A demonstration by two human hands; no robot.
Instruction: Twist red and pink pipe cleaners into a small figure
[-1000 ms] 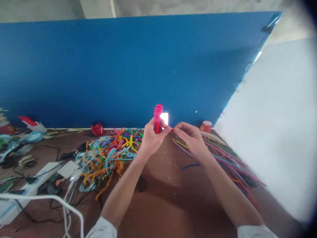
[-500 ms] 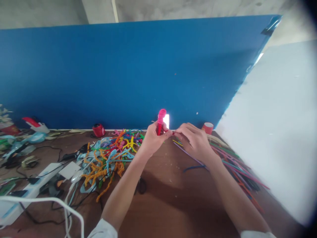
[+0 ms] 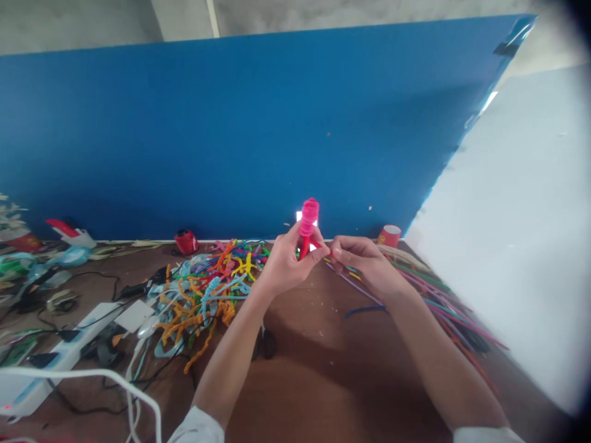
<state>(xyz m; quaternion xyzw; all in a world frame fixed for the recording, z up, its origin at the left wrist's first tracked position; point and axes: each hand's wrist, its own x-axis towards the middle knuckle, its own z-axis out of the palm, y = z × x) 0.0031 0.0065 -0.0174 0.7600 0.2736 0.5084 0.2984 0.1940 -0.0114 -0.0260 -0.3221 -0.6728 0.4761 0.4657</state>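
A pipe-cleaner figure (image 3: 309,215) stands upright in my left hand (image 3: 287,263), with a bright pink coiled top and red stems below. The thumb and fingers of that hand close around the red part. My right hand (image 3: 364,263) is just to the right, its thumb and fingertips pinched on the end of a red stem that reaches across from the figure. The fingertips of both hands nearly meet. A lit white screen (image 3: 300,216) is partly hidden behind the figure.
A tangled heap of bent pipe cleaners (image 3: 217,277) lies to the left, with straight pipe cleaners (image 3: 455,311) at right. A power strip (image 3: 76,344), cables and a red can (image 3: 186,242) are farther left. Dark handles (image 3: 268,343) show beside my left forearm. A blue partition (image 3: 231,135) stands behind.
The pink figure has shifted slightly right in view and shows more of its coil. My right hand has turned, with its thumb now more visible at the red stem's end.
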